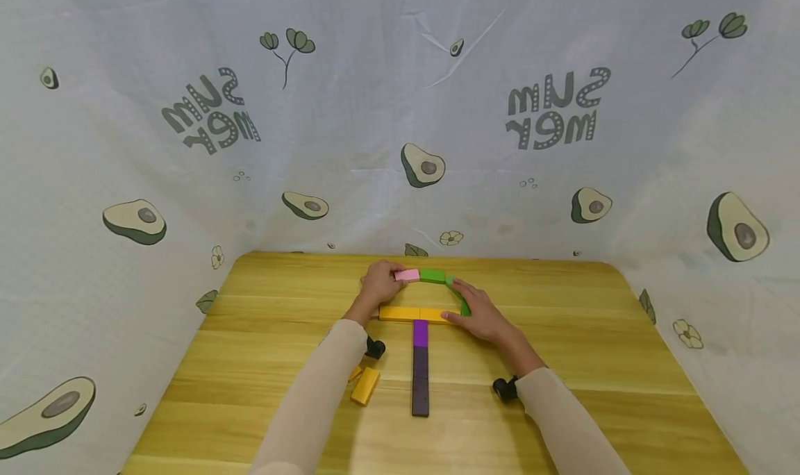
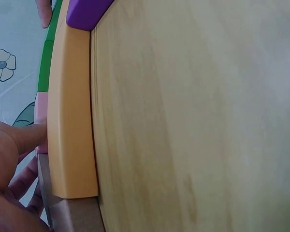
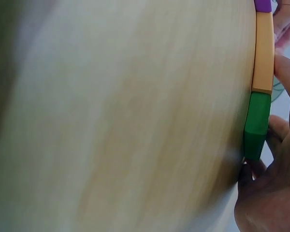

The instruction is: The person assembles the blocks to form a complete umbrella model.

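In the head view my left hand [image 1: 380, 282] pinches a pink block [image 1: 407, 275] at the far side of a block outline. Its thumb lies on the pink block's near face in the left wrist view. A brown block [image 2: 77, 215] is beside those fingers, hidden in the head view. Next to the pink one is a green block [image 1: 432, 276]. My right hand [image 1: 480, 314] lies over the outline's right side, fingertips at a slanted green block [image 1: 455, 287], thumb on the orange block [image 1: 431, 315]. Another green block [image 3: 257, 123] stands inside its fingers in the right wrist view.
A purple block [image 1: 421, 333] and dark blocks [image 1: 421, 381] run in a line toward me from the orange row. Loose orange blocks [image 1: 365, 386] lie near my left forearm. A printed white cloth [image 1: 375, 114] stands behind the wooden table [image 1: 269, 392].
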Demonstrator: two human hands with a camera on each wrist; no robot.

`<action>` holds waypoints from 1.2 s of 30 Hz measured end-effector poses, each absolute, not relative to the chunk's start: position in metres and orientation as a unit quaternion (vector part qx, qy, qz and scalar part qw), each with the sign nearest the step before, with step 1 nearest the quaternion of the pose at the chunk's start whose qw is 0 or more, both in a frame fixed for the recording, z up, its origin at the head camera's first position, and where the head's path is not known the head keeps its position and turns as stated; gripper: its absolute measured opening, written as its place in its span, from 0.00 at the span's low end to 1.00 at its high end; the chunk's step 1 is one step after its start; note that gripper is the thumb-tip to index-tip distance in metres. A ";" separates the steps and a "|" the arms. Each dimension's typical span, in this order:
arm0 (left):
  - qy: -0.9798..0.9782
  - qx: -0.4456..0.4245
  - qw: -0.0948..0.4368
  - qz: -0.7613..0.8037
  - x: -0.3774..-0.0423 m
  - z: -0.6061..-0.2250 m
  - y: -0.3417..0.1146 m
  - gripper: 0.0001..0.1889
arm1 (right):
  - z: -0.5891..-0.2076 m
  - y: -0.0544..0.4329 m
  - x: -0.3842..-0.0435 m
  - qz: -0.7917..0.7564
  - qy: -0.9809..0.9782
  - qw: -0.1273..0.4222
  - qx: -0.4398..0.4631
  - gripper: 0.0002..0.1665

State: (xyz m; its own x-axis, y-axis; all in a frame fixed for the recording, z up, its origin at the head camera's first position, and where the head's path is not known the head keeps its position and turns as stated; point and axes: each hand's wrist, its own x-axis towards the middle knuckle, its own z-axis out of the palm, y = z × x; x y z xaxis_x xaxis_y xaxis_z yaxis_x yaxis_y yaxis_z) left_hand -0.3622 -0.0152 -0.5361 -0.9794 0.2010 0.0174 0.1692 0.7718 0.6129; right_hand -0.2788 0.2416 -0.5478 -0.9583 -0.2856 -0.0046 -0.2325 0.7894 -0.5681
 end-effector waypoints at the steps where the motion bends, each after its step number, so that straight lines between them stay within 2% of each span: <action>1: 0.942 0.099 0.023 0.321 -0.362 -0.537 -0.015 0.16 | -0.548 0.241 -0.279 -0.295 0.945 0.046 -0.137 0.51; 4: 0.941 0.105 0.022 0.322 -0.361 -0.537 -0.016 0.17 | -0.548 0.241 -0.278 -0.298 0.944 0.048 -0.135 0.51; 12: 0.932 0.128 0.029 0.338 -0.357 -0.534 -0.024 0.31 | -0.547 0.243 -0.277 -0.297 0.945 0.042 -0.132 0.51; 23: 0.920 0.124 0.001 0.371 -0.358 -0.541 -0.031 0.21 | -0.548 0.243 -0.276 -0.295 0.945 0.041 -0.133 0.51; 32: 0.919 0.122 -0.018 0.375 -0.357 -0.542 -0.032 0.18 | -0.548 0.240 -0.276 -0.298 0.945 0.046 -0.130 0.52; 36: 0.921 0.120 -0.012 0.371 -0.356 -0.540 -0.034 0.19 | -0.548 0.240 -0.278 -0.297 0.945 0.046 -0.131 0.52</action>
State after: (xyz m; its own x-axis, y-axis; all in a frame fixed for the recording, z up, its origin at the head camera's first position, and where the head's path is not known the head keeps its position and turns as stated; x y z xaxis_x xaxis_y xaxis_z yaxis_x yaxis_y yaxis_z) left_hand -0.3563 -0.0344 -0.5402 -0.9711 0.2110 0.1118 0.2296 0.6960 0.6804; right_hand -0.2778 0.2398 -0.5481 -0.9615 -0.2747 -0.0099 -0.2197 0.7897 -0.5728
